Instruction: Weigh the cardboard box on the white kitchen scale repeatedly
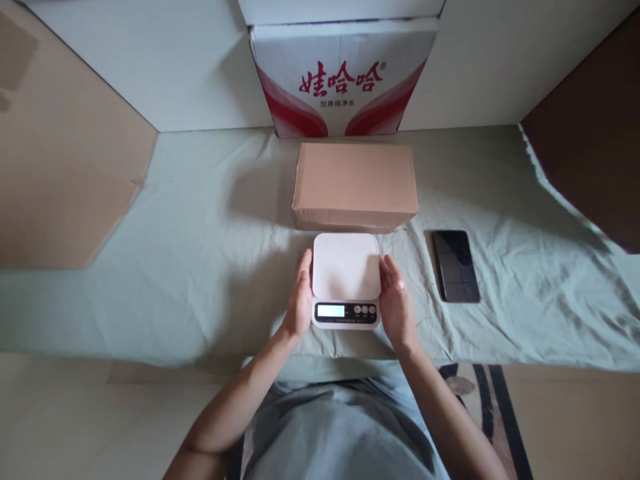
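A white digital kitchen scale [346,268] lies on the cloth in front of me, its display lit and its round buttons facing my side. My left hand [300,297] is held along the scale's left edge, fingers pointing away from me. On the opposite edge, my right hand [397,300] grips in the same way, so the scale is held between both hands. Nothing rests on the weighing plate. Just beyond the scale stands a closed brown cardboard box [355,177]. Whether the scale is slightly lifted off the cloth, I cannot tell.
To the right lies a dark smartphone [457,267]. A white and red printed carton [345,80] stands at the back against the wall. Large cardboard panels [65,147] flank the left and right sides. Pale green wrinkled cloth [190,293] covers the table, whose front edge is near me.
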The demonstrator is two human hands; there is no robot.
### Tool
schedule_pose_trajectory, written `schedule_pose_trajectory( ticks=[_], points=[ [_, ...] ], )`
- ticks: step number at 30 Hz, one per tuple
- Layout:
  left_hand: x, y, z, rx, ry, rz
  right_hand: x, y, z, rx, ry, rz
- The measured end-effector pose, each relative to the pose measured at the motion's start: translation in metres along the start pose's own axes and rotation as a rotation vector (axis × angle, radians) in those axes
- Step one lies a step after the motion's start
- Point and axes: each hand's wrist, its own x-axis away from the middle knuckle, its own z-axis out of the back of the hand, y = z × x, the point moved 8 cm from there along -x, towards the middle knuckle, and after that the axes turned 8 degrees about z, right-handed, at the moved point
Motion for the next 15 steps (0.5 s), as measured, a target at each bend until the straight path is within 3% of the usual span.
schedule_pose_trajectory(
  ticks=[3, 8, 12, 15],
  points=[
    [-0.004, 0.01, 0.009, -0.083, 0.04, -0.047, -0.007, -0.009, 0.006, 0.035, 0.019, 0.007],
    [-0.045, 0.057, 0.027, -0.215, 0.117, -0.225, -0.054, -0.048, 0.014, 0.106, 0.061, 0.204],
    [-0.092, 0.072, 0.02, -0.237, 0.059, -0.264, -0.097, -0.051, -0.003, 0.14, -0.034, 0.23],
    [-0.106, 0.072, 0.009, -0.194, 0.025, -0.245, -0.11, -0.05, -0.018, 0.168, -0.11, 0.236]
  ],
)
